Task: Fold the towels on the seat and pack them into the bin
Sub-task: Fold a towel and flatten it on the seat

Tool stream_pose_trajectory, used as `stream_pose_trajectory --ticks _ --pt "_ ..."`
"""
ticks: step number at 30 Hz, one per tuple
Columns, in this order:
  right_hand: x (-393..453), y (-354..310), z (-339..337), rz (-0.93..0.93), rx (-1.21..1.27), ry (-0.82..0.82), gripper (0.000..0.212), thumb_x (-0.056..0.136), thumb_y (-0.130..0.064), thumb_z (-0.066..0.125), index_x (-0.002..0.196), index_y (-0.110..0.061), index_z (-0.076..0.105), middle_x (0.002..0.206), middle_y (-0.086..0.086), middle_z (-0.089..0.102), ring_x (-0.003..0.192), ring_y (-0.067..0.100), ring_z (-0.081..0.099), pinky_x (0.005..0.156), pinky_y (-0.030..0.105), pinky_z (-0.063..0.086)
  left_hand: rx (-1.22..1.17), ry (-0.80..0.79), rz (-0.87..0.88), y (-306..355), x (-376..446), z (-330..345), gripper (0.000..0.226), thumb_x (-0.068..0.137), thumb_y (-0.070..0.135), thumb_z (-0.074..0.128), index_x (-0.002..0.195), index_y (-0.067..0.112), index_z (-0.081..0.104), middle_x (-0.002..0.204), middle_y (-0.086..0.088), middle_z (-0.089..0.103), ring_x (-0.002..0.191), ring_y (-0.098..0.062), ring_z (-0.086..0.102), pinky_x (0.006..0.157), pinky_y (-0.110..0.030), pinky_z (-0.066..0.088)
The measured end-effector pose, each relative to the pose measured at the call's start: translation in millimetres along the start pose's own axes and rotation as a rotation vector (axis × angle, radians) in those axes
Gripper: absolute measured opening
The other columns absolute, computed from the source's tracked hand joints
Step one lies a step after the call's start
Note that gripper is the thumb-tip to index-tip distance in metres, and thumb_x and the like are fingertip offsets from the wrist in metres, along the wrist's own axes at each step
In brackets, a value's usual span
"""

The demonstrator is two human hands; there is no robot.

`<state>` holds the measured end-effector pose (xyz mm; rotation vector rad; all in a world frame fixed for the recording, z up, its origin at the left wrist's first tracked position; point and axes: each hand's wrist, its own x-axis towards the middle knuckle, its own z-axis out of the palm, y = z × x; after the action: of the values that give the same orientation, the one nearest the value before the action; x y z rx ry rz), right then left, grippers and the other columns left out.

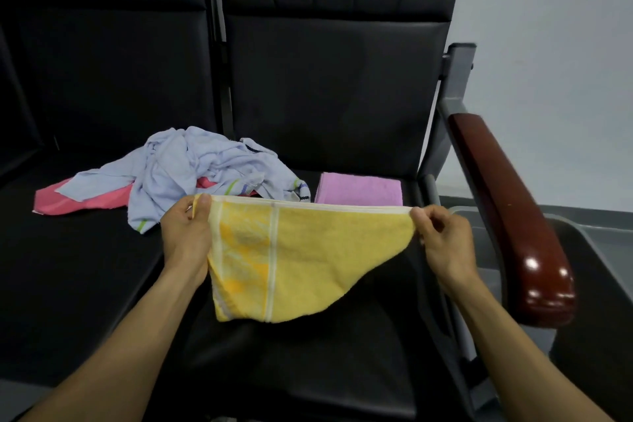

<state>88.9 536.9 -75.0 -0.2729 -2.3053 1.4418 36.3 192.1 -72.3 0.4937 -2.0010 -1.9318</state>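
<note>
Pinching yellow towel (308,260) corners, left hand (186,236) and right hand (445,236) fingers, above black seat (102,284)

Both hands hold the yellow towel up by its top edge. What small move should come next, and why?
Probably lower the yellow towel flat onto the black seat: left hand and right hand pinch its top corners, and it hangs unevenly, so it needs laying flat before another fold.

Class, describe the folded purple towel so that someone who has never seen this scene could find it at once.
Start at the black seat beside the dark red wooden armrest. Toward the back of its cushion, on the armrest side, lies the purple towel, just beyond the yellow towel held up by both hands. It is the only towel folded into a neat flat rectangle; the light blue and pink ones lie crumpled in a heap.
</note>
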Motion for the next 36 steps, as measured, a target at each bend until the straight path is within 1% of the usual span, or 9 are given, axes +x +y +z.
stream_pose_trajectory --ticks 3,6,12,16,19,23,27,32,36 --pt "-7 -22 -9 0.003 0.137 0.119 0.020 0.097 -0.016 0.063 0.081 -0.010 0.072 0.052 -0.011 0.060 0.049 0.002 0.052 0.053 0.015 0.042 0.045 -0.017 0.080 25 -12 -11 0.019 0.104 0.026 0.054 0.089 0.019 0.065 0.086 -0.005 0.067 0.080 -0.015 0.061 0.071 -0.030 0.050" --pt "-13 -64 -25 0.000 0.218 0.184 0.012 0.093 -0.015 0.069 0.089 -0.008 0.078 0.049 -0.006 0.060 0.046 0.009 0.050 0.052 0.022 0.044 0.087 -0.032 0.170 69 -18 -27 0.021 0.101 0.025 0.056 0.089 0.010 0.064 0.088 -0.025 0.066 0.076 -0.024 0.058 0.067 -0.038 0.048" --pt "-9 -149 -64 -0.154 0.100 0.251 0.018 0.094 -0.022 0.069 0.098 -0.008 0.079 0.076 0.000 0.071 0.065 0.013 0.063 0.070 0.030 0.054 0.173 -0.056 0.406 159 -26 -55 0.008 0.100 0.017 0.059 0.096 0.011 0.064 0.082 0.000 0.066 0.076 -0.014 0.059 0.064 -0.025 0.047" --pt "-14 -191 -80 -0.300 -0.158 0.296 0.019 0.100 -0.022 0.058 0.083 -0.017 0.064 0.074 -0.005 0.061 0.069 0.012 0.056 0.061 0.015 0.037 0.341 -0.082 0.509 195 -35 -67 0.011 0.098 0.020 0.061 0.092 0.011 0.065 0.075 -0.004 0.065 0.068 -0.017 0.054 0.056 -0.029 0.040" --pt "-14 -201 -89 -0.313 -0.312 0.221 0.024 0.102 -0.023 0.054 0.079 -0.018 0.054 0.070 -0.009 0.053 0.067 0.014 0.052 0.055 0.020 0.032 0.365 -0.002 0.515 206 -37 -73 0.014 0.097 0.021 0.062 0.094 0.009 0.065 0.074 0.001 0.064 0.076 -0.022 0.058 0.062 -0.034 0.042" --pt "-16 -213 -94 -0.301 -0.250 0.200 0.023 0.100 -0.020 0.058 0.078 -0.015 0.058 0.069 -0.010 0.055 0.066 0.001 0.050 0.053 0.010 0.034 0.295 0.077 0.444 210 -36 -71 0.015 0.096 0.023 0.064 0.094 0.009 0.067 0.082 -0.005 0.067 0.086 -0.031 0.065 0.075 -0.043 0.054" --pt "-13 -216 -96 -0.234 -0.149 0.250 0.022 0.098 -0.020 0.062 0.078 -0.013 0.066 0.071 -0.004 0.062 0.068 0.008 0.056 0.056 0.009 0.036 0.267 0.080 0.436 213 -37 -65 0.013 0.096 0.023 0.064 0.094 0.010 0.066 0.086 -0.006 0.067 0.086 -0.030 0.066 0.073 -0.040 0.052" --pt "-10 -215 -96 -0.161 -0.080 0.265 0.019 0.098 -0.023 0.063 0.086 -0.012 0.073 0.081 0.001 0.068 0.078 0.016 0.062 0.072 0.025 0.041 0.254 0.048 0.483 214 -38 -62 0.013 0.097 0.022 0.063 0.096 0.010 0.065 0.086 -0.006 0.068 0.083 -0.028 0.066 0.075 -0.043 0.054" --pt "-16 -212 -93 -0.143 -0.061 0.298 0.023 0.101 -0.022 0.057 0.084 -0.010 0.067 0.077 0.001 0.064 0.079 0.020 0.059 0.069 0.026 0.039 0.281 0.017 0.536 210 -47 -64 0.015 0.099 0.021 0.059 0.098 0.007 0.062 0.082 -0.002 0.064 0.081 -0.025 0.061 0.067 -0.035 0.046"
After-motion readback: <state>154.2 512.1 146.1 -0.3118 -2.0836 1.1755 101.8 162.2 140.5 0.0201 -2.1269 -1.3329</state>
